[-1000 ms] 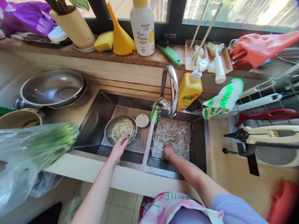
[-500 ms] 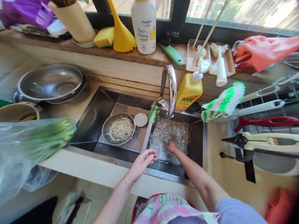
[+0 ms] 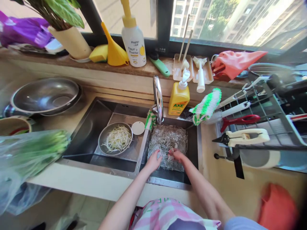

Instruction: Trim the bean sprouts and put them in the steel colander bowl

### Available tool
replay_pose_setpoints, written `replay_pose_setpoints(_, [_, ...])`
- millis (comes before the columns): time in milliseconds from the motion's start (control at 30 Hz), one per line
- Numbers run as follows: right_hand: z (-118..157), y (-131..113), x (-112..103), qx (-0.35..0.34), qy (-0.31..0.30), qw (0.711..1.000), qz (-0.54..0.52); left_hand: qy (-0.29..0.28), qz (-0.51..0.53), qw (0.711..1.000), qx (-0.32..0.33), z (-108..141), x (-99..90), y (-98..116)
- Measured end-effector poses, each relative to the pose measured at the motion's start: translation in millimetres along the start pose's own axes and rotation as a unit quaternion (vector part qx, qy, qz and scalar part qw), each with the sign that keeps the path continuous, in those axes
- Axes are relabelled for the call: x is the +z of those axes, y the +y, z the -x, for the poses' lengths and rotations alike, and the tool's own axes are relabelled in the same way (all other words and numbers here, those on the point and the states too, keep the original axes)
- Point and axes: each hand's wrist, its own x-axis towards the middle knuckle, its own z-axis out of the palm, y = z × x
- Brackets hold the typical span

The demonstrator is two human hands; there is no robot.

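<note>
Pale bean sprouts [image 3: 168, 137] float in water in a clear, square-looking container in the right sink basin, under the chrome faucet [image 3: 157, 99]. At the near left part of this water is my left hand [image 3: 154, 159], its thumb apart from the fingers and nothing visible in it. My right hand [image 3: 177, 155] reaches into the sprouts from the right with its fingers curled; whatever they may hold is hidden. Left of the divider, more bean sprouts [image 3: 117, 139] lie in a round metal strainer bowl [image 3: 103, 149].
A white round disc [image 3: 138, 128] and a green-white brush [image 3: 150, 120] are by the divider. Behind stands a yellow AXE bottle [image 3: 178, 100]. Bagged green vegetables [image 3: 48, 145] lie on the left counter, near metal bowls [image 3: 45, 95]. A wire rack with shears [image 3: 249, 136] is on the right.
My left hand has moved from above the sink's front edge into the right basin, beside my right hand. The right hand stays among the sprouts. The camera view has shifted.
</note>
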Motion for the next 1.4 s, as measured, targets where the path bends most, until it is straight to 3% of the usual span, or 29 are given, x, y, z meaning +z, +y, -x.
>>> replay_pose_setpoints(200, [19.4, -17.0, -4.7, 0.008, -0.064, 0.987, -0.145, -0.069, -0.001, 0.993, 0.101, 0.3, -2.1, 23.1])
replay_pose_setpoints(333, [42.2, -35.8, -8.4, -0.018, -0.081, 0.976, -0.202, -0.141, -0.029, 0.983, 0.116, 8.3, 14.7, 33.4])
replay_pose_setpoints(467, [64.8, -48.5, -5.6, -0.065, -0.1, 0.952, -0.28, -0.129, -0.004, 0.983, 0.128, 12.9, 34.6, 26.8])
replay_pose_setpoints(567, [79.1, -50.4, -2.5, -0.106, -0.093, 0.953, -0.267, -0.136, 0.04, 0.981, 0.132, 15.2, 39.5, 24.6])
replay_pose_setpoints(667, [88.0, -48.4, 1.4, -0.142, -0.047, 0.96, -0.238, -0.148, 0.054, 0.977, 0.141, 21.0, 39.0, 31.7])
replay_pose_setpoints(800, [92.5, -43.5, 4.1, -0.182, 0.097, 0.967, -0.147, -0.186, 0.062, 0.969, 0.15, 33.4, 41.0, 45.2])
replay_pose_setpoints(933, [97.6, -35.5, -2.4, -0.208, 0.229, 0.951, -0.032, -0.187, 0.178, 0.965, 0.039, 41.5, 45.1, 53.2])
replay_pose_setpoints(1033, [103.8, -29.2, -9.6, -0.216, 0.26, 0.941, -0.033, -0.158, 0.291, 0.943, -0.035, 43.5, 44.8, 60.9])
replay_pose_setpoints(1133, [109.5, -27.3, -11.2, -0.238, 0.233, 0.94, -0.075, -0.16, 0.357, 0.919, -0.047, 45.4, 42.3, 70.5])
replay_pose_setpoints(1233, [113.2, -30.3, -5.9, -0.267, 0.168, 0.942, -0.115, -0.163, 0.376, 0.911, -0.049, 47.9, 40.7, 77.6])
replay_pose_setpoints(1400, [116.1, -35.8, 1.7, -0.288, 0.105, 0.938, -0.162, -0.116, 0.424, 0.896, -0.058, 48.2, 39.7, 81.1])
